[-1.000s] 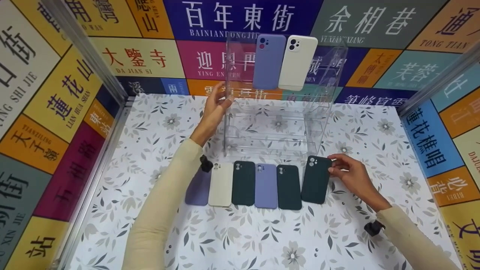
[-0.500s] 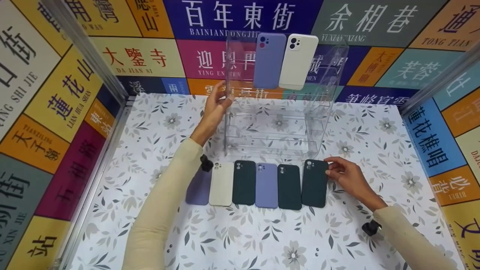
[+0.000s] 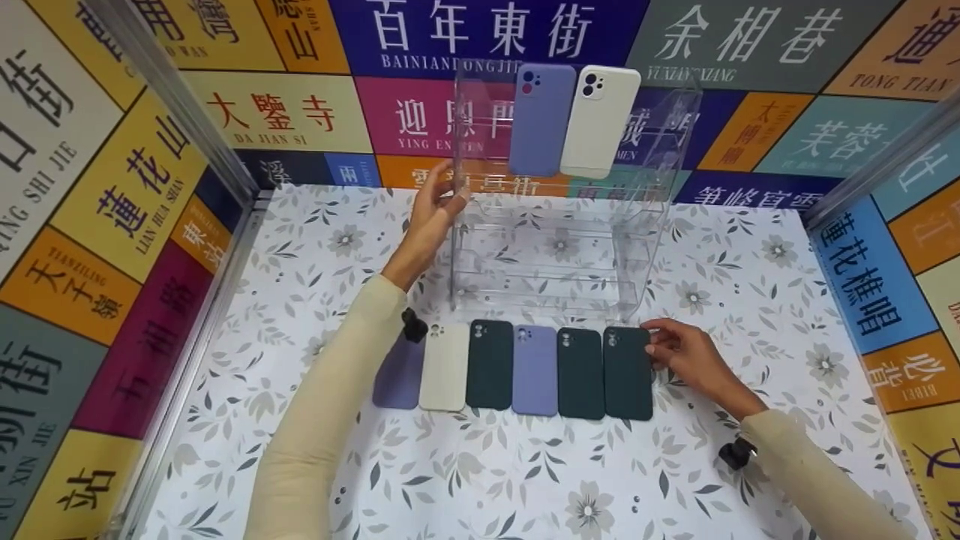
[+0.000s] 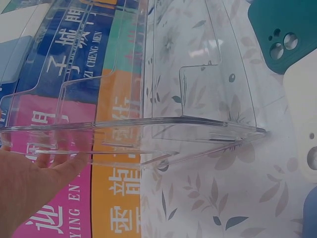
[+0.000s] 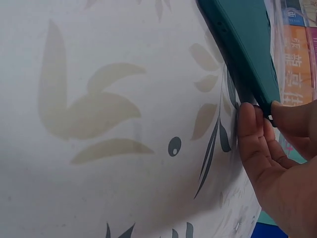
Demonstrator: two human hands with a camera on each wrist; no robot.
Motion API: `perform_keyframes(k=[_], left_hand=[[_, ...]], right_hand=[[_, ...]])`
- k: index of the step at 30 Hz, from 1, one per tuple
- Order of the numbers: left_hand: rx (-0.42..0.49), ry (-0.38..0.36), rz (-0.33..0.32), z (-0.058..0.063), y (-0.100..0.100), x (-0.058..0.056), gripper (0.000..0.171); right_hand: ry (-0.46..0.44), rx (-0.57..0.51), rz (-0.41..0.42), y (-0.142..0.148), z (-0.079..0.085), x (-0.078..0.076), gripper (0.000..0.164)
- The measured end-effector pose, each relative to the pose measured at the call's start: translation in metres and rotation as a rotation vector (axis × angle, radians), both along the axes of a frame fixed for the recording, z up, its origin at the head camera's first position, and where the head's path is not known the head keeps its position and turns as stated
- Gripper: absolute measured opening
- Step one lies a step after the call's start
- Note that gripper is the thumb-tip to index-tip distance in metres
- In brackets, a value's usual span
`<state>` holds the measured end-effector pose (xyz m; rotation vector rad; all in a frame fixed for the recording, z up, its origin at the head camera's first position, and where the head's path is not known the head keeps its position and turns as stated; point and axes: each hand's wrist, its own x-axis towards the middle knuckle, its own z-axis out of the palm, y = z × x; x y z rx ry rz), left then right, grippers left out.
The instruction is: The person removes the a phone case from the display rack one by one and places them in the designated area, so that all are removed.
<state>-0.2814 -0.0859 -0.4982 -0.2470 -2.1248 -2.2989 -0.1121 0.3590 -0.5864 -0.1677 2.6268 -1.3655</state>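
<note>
My right hand (image 3: 690, 360) pinches the upper right corner of a dark green phone case (image 3: 628, 375), the rightmost of a row on the table. In the right wrist view thumb and fingertips meet at the corner of that case (image 5: 242, 47). Beside it lie another dark green case (image 3: 580, 375), a purple case (image 3: 534, 371), a third dark green case (image 3: 490, 367) and a cream case (image 3: 444, 367). The leftmost purple case (image 3: 397, 375) is partly hidden by my left sleeve. My left hand (image 3: 431, 217) grips the left side panel of a clear stepped rack (image 3: 544, 289).
Upright on the rack's top tier stand a purple case (image 3: 540, 124) and a white case (image 3: 600, 124). Sign-printed walls (image 3: 285, 112) enclose the back and both sides. The floral tabletop (image 3: 525, 480) stretches in front of the row.
The rightmost dark green case has come down toward me and straightened, now lying level with and close against its neighbour. My right hand moved with it; my left hand stayed on the rack.
</note>
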Motion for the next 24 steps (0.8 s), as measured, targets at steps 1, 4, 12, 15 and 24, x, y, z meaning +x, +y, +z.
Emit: perform_keyframes(k=[1,4,12,15,24], left_hand=[[0.000,0.001,0.002,0.0003,0.0002,0.0001,0.058],[0.002,0.001,0.006,0.0005,0.0004,0.0001,0.058],[0.009,-0.013,0.008,0.0014,0.0016,0.0006,0.056],[0.008,-0.016,0.008,0.0011,0.0016,0.0002,0.055],[-0.012,-0.011,0.017,-0.0005,0.0007,-0.0019,0.062]], right_hand=[[-0.003,0.000,0.004,-0.0002,-0.0006,-0.0005,0.038],[-0.015,0.001,0.008,-0.0015,-0.0018,-0.0018,0.038],[-0.028,0.018,0.007,-0.0018,-0.0009,-0.0015,0.038],[-0.026,0.019,0.012,-0.0014,-0.0007,-0.0010,0.037],[0.031,0.066,0.009,-0.0024,0.0024,-0.0013,0.032]])
